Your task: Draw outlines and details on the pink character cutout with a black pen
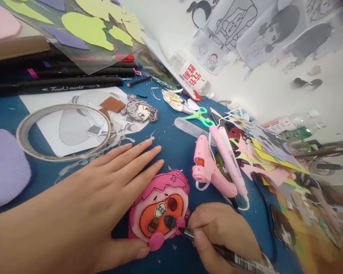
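Note:
A pink character cutout (137,196) with an orange oval on its front lies on the blue table. Several small patterned oval shapes sit inside the orange. My left hand (103,194) lies flat over the cutout's left side, fingers spread, thumb against its lower edge. My right hand (223,232) grips a black pen (231,254), its tip at the small pink round piece (180,224) on the cutout's right. Another pink round piece (156,241) is at the bottom, beside my left thumb.
A pink glue gun (204,161) and a lilac wand-like tool (228,163) lie right of centre. Behind them are green scissors (201,117). A tape roll (21,133) rests on a printed sheet at left, near black markers (74,84). Foam scraps (274,152) pile up at right.

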`<state>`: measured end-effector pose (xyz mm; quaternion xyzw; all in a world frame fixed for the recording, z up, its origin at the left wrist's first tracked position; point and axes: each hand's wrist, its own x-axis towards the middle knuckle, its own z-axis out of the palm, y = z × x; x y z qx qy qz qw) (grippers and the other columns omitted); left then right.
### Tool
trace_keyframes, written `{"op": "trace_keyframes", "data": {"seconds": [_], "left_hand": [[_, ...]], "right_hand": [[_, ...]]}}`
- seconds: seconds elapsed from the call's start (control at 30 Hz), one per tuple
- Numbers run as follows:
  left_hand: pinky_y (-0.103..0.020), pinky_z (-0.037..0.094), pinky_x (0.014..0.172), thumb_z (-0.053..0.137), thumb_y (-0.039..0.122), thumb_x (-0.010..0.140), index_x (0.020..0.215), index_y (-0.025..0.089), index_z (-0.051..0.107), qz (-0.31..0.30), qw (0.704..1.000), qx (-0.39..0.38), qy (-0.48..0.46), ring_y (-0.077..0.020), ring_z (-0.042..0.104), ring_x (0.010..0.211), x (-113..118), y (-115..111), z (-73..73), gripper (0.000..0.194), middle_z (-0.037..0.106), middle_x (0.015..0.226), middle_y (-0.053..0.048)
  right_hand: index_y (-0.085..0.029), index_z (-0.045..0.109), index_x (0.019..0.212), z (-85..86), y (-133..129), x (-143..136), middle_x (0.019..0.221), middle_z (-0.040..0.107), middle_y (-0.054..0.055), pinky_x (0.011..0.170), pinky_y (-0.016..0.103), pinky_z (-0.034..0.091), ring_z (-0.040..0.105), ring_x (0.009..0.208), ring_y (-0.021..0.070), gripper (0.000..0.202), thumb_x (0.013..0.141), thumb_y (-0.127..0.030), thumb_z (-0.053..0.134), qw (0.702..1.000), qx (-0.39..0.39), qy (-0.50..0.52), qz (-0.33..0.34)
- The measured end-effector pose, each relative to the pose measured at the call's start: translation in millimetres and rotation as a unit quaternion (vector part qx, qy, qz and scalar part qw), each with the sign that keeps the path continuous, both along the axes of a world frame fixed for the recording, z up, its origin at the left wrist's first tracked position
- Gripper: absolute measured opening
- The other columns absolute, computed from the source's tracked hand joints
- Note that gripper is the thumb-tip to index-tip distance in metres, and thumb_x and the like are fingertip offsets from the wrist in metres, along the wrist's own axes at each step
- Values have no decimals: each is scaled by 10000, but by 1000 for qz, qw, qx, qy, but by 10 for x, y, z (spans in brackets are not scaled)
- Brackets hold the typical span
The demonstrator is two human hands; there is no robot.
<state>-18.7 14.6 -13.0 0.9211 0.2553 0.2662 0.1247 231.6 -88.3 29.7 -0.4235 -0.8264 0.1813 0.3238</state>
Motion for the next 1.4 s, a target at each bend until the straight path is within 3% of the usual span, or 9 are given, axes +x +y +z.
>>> {"op": "trace_keyframes", "data": {"seconds": [0.3,1.13,1.3,1.4], "left_hand": [[-217,41,1306,585,922,794,1683,370,158,1,1000,13,-1,-212,348,1562,-16,-20,-29,1131,327,1682,49],[-246,64,1317,570,914,814,1688,355,164,-1,1000,17,-2,-259,376,1555,-10,-33,-33,1114,303,1714,47],[-355,194,1317,575,914,808,1685,388,150,1,1000,12,-1,-311,432,1522,-10,-23,-48,1107,347,1700,47],[-315,136,1324,580,916,803,1686,371,161,-1,1000,11,-4,-301,417,1531,-14,-22,-56,1119,335,1703,36]], "right_hand": [[-208,410,840,-29,1,20,677,626,1,595,220,505,588,579,105,204,986,-66,427,999,-13,26,20],[-223,346,819,-31,-4,-13,663,580,-19,601,218,532,597,578,108,237,918,-28,438,1000,-8,27,7],[-218,355,813,-28,-24,-1,664,580,-15,613,227,550,609,598,112,249,899,-7,456,1000,1,22,0],[-213,365,803,-22,-60,-7,665,578,-9,611,238,556,625,607,114,249,909,4,429,1000,5,16,-17]]}}
